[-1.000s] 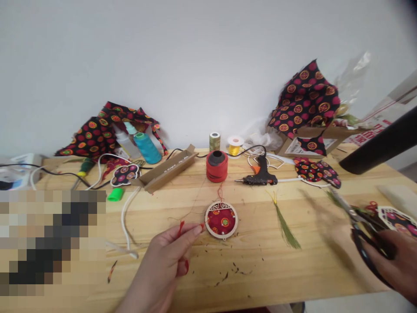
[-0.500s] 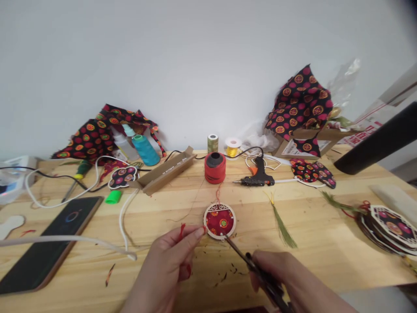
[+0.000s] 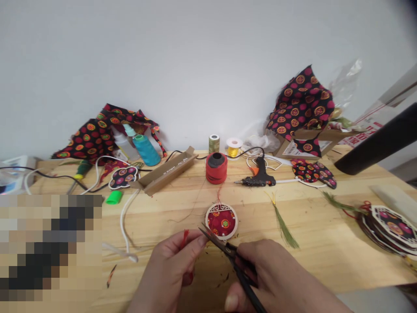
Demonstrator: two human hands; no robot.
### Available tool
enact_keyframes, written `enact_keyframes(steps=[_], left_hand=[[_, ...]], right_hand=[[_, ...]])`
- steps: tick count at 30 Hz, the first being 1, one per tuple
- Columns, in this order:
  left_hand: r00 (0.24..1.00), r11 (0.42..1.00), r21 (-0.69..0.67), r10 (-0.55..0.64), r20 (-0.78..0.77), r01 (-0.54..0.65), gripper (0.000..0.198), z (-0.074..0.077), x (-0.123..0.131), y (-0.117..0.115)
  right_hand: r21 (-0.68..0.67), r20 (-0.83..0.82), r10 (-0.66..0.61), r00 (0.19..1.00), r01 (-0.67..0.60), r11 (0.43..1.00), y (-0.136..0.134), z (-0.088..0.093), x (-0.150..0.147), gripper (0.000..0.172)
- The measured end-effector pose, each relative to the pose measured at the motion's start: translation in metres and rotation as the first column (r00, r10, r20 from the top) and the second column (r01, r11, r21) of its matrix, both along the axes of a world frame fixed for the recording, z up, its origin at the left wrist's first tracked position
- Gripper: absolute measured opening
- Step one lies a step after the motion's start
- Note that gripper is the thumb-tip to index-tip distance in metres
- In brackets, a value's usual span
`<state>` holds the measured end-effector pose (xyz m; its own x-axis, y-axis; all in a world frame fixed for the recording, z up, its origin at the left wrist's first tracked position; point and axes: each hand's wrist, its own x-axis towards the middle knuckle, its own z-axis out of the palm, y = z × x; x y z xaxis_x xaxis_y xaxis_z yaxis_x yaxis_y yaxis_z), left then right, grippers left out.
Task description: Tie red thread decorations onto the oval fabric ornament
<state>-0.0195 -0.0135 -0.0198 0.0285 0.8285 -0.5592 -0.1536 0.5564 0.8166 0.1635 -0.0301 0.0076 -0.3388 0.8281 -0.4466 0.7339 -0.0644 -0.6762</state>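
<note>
My left hand [image 3: 169, 267] pinches red thread [image 3: 185, 237], a tuft of which sticks up between the fingers; more red shows below the palm. Black-handled scissors [image 3: 216, 240] are in my right hand [image 3: 273, 265], with fingers and thumb at the handles. Their blades point left, and the tips reach my left fingertips. Just beyond the blades lies a round wooden-framed ornament [image 3: 223, 223] with red patterned fabric and a fretwork top; the scissors partly cover its lower edge. Behind it stands a red thread spool [image 3: 216, 169].
A black glue gun [image 3: 259, 176] lies behind on the right, near a green tassel [image 3: 284, 226]. Stacked ornaments [image 3: 392, 228] sit at far right. An open cardboard box [image 3: 169, 171] and a green cap [image 3: 114, 198] lie left. The lower left corner is pixelated.
The scissors have swung left from the ornament's lower edge to my left fingertips, and their blades have parted slightly. My left hand keeps its pinch on the red thread.
</note>
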Motion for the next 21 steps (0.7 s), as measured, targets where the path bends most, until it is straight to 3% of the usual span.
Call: enact_keyframes(steps=[5,11,16,21], left_hand=[[1.0,1.0,0.005,0.004,0.0,-0.004,0.024,0.002,0.002,-0.001],[0.999,1.0,0.005,0.024,-0.021,-0.024,0.023,0.003,0.004,-0.001],[0.998,0.999,0.001,0.054,-0.028,-0.054,0.026,0.0,0.001,0.0],[0.988,0.988,-0.018,0.152,-0.009,-0.153,0.026,-0.004,-0.001,0.002]], right_hand=[[-0.055,-0.082,-0.03,0.996,0.026,0.998,0.0,0.0,0.0,0.031],[-0.142,-0.067,-0.075,0.995,0.065,0.988,0.002,-0.004,-0.003,0.022],[-0.122,-0.074,-0.073,0.995,0.064,0.991,0.0,-0.001,-0.002,0.017],[0.04,0.118,0.054,0.991,-0.059,0.997,-0.004,0.008,0.002,0.007]])
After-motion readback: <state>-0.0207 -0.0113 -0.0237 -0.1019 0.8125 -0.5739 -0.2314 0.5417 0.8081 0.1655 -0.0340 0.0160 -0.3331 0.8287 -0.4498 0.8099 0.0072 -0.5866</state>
